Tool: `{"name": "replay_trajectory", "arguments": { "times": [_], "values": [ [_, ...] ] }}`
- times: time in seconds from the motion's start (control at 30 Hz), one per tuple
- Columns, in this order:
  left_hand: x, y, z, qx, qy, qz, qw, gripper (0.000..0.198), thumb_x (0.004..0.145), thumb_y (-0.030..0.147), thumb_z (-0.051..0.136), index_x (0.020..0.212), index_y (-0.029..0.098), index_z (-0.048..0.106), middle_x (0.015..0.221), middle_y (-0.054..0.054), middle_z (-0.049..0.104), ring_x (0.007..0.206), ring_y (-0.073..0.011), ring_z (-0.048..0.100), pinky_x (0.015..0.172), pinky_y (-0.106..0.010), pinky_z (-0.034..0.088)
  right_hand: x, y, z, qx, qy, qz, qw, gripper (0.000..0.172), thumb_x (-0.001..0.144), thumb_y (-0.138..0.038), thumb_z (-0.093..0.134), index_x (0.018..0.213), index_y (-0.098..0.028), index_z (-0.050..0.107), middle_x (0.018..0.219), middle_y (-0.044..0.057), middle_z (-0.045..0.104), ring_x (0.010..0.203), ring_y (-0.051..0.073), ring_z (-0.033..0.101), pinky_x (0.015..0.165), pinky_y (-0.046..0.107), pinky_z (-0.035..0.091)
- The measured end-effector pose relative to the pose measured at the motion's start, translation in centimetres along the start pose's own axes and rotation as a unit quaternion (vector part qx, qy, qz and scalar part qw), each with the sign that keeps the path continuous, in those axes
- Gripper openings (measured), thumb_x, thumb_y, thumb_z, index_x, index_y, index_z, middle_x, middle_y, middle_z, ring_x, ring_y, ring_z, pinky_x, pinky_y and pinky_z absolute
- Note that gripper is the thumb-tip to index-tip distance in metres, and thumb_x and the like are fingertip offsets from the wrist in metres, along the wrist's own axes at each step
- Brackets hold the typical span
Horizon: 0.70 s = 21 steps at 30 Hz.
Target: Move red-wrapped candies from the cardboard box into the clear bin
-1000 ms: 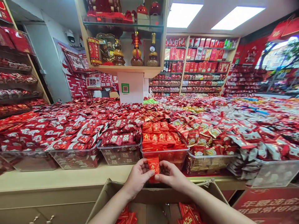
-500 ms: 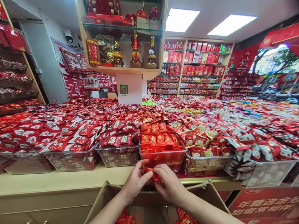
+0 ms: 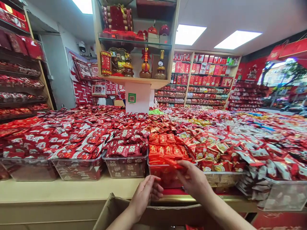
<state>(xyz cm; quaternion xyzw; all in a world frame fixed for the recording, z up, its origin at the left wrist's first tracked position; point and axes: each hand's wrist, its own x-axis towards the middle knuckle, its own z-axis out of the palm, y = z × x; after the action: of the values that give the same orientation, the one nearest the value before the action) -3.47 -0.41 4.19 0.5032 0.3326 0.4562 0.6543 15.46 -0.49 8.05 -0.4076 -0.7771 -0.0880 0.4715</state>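
Note:
My right hand [image 3: 195, 180] pinches a small red candy packet [image 3: 173, 163], blurred by motion, at the front of a clear bin [image 3: 165, 177]. Rows of red packets with gold characters [image 3: 165, 150] fill that bin. My left hand [image 3: 147, 193] is held lower and to the left, above the rim of a cardboard box [image 3: 110, 209]. Its fingers are loosely curved and apart, and no packet shows in them.
Bins of dark red packets [image 3: 127, 151] and durian-print packets [image 3: 216, 159] flank the middle bin. A pale counter [image 3: 72, 191] runs along the front. Behind the heaped sweets, a white pillar [image 3: 137, 99] carries a display cabinet [image 3: 134, 80].
My hands have parted. The right one has moved up and forward to the bin with the red packet, while the left has dropped slightly and released it. The view has tilted up.

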Motion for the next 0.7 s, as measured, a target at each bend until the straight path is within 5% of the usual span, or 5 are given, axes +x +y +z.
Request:
{"name": "replay_trajectory", "arguments": {
  "times": [0.13, 0.33, 0.7],
  "values": [
    [0.1, -0.1, 0.0, 0.006, 0.003, -0.002, 1.0, 0.033, 0.078, 0.044, 0.038, 0.083, 0.015, 0.05, 0.068, -0.004, 0.061, 0.059, -0.0127, 0.058, 0.055, -0.023, 0.039, 3.0, 2.2, -1.3, -0.125, -0.036, -0.032, 0.991, 0.015, 0.08, -0.013, 0.037, 0.09, -0.016, 0.047, 0.083, 0.007, 0.054, 0.077, 0.016, 0.051, 0.07, 0.027, 0.04],
    [0.1, -0.3, -0.1, 0.017, -0.014, -0.005, 1.0, 0.034, 0.076, 0.045, 0.041, 0.079, 0.013, 0.051, 0.067, -0.004, 0.06, 0.057, -0.0124, 0.057, 0.054, -0.023, 0.038, 5.6, 3.0, -1.0, -0.292, -0.186, -0.042, 0.937, 0.015, 0.075, -0.006, 0.039, 0.073, -0.017, 0.05, 0.073, 0.005, 0.051, 0.067, 0.015, 0.046, 0.058, 0.024, 0.033],
    [0.2, -0.4, -0.1, 0.067, -0.031, -0.001, 0.997, 0.03, 0.073, 0.042, 0.049, 0.077, 0.013, 0.053, 0.066, -0.003, 0.06, 0.056, -0.0114, 0.056, 0.052, -0.021, 0.039, 7.0, 5.0, -1.5, -0.221, -0.284, 0.01, 0.933, 0.033, 0.067, 0.0, 0.038, 0.088, -0.014, 0.059, 0.087, 0.008, 0.057, 0.085, 0.017, 0.049, 0.074, 0.025, 0.034]
  ]
}}
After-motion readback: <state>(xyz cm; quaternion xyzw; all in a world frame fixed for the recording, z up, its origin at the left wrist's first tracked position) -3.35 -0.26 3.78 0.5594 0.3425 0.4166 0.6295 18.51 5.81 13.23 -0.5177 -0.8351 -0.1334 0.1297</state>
